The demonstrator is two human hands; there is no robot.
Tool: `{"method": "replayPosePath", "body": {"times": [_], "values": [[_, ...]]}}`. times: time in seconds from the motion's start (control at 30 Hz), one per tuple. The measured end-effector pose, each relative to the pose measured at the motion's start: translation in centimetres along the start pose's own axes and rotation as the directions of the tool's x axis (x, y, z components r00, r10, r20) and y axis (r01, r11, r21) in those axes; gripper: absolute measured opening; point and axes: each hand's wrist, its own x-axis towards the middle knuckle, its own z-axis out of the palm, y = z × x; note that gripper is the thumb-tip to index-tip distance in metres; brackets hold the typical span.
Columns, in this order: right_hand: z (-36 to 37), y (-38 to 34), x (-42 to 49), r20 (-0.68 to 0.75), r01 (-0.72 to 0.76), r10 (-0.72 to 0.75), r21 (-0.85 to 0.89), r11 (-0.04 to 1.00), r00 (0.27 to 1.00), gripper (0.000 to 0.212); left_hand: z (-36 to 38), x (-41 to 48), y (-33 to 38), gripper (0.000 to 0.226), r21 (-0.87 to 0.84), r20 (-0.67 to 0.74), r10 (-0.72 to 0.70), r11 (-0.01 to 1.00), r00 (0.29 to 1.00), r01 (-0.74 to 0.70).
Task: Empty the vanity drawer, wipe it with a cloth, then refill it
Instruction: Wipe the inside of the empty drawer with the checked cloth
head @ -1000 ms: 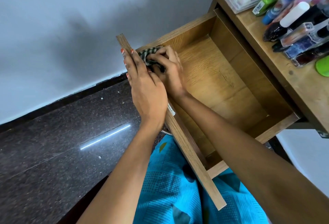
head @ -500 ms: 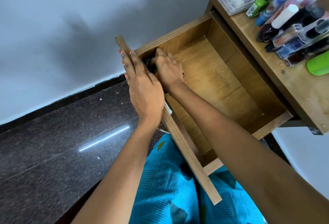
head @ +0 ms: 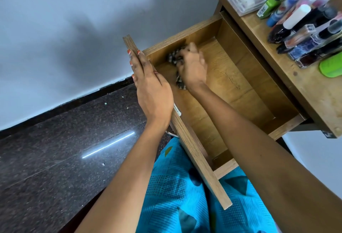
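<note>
A white wall [head: 55,34] meets the dark, speckled stone floor [head: 48,168].

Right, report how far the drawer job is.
Emptying looks done: the drawer shows bare wood. Wiping is in hand: the right hand grips the checked cloth in a corner, the left hand rests on the drawer front. Refilling is left; cosmetics lie on the vanity top.
</note>
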Motion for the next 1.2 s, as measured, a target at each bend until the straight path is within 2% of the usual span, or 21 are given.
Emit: {"method": "replayPosePath", "body": {"times": [0.07, 0.13, 0.23, 0.33, 0.43, 0.53, 0.73, 0.9, 1.07, 1.13, 1.2], "values": [[-0.7, 0.8, 0.6, -0.136, -0.102, 0.117, 0.118, 0.988, 0.984, 0.027, 0.1, -0.1, 0.0, 0.053, -0.001, -0.002, -0.002, 1.0, 1.0, 0.002], [-1.0, 0.9, 0.9, -0.169, -0.165, 0.219, 0.283, 0.945, 0.961, 0.028, 0.0, -0.1, 0.0, 0.053, -0.003, -0.007, 0.002, 1.0, 1.0, -0.002], [-0.8, 0.2, 0.3, -0.171, -0.124, 0.207, 0.401, 0.907, 0.963, 0.027, 0.0, -0.2, 0.0, 0.053, -0.003, -0.009, 0.002, 1.0, 1.0, -0.002], [0.4, -0.9, -0.7, -0.169, -0.044, 0.132, 0.445, 0.895, 0.977, 0.024, 0.0, -0.2, 0.0, 0.053, 0.005, -0.016, 0.004, 1.0, 1.0, -0.004], [1.3, -1.9, -1.5, -0.169, 0.075, -0.001, 0.434, 0.898, 0.986, 0.024, 0.1, -0.2, 0.0, 0.052, 0.006, -0.02, 0.003, 1.0, 1.0, -0.003], [1.7, -2.3, -2.0, -0.072, 0.134, -0.116, 0.351, 0.927, 0.991, 0.025, 0.0, -0.2, 0.1, 0.051, 0.002, -0.024, 0.005, 1.0, 1.0, -0.005], [0.7, -1.5, -1.8, 0.12, 0.158, -0.201, 0.302, 0.94, 0.972, 0.034, -0.1, -0.3, 0.2, 0.052, 0.016, -0.027, 0.005, 1.0, 1.0, -0.005], [-0.1, -1.2, -1.3, 0.268, 0.132, -0.201, 0.254, 0.958, 0.942, 0.037, -0.3, -0.4, 0.0, 0.053, 0.029, -0.012, 0.01, 1.0, 1.0, -0.009], [-1.1, -0.6, -2.1, 0.212, 0.14, -0.219, 0.333, 0.932, 0.952, 0.037, -1.3, -0.4, -0.6, 0.05, 0.183, 0.058, 0.086, 0.979, 0.995, -0.095], [-1.4, -0.9, -2.3, 0.17, 0.22, -0.287, 0.33, 0.918, 0.943, 0.037, -1.8, -0.5, -1.0, 0.049, 0.269, 0.093, 0.12, 0.953, 0.988, -0.141], [-1.4, -1.5, -1.9, 0.163, 0.34, -0.384, 0.243, 0.908, 0.909, 0.037, -2.0, -0.5, -1.2, 0.049, 0.325, 0.114, 0.132, 0.932, 0.985, -0.162]]}}
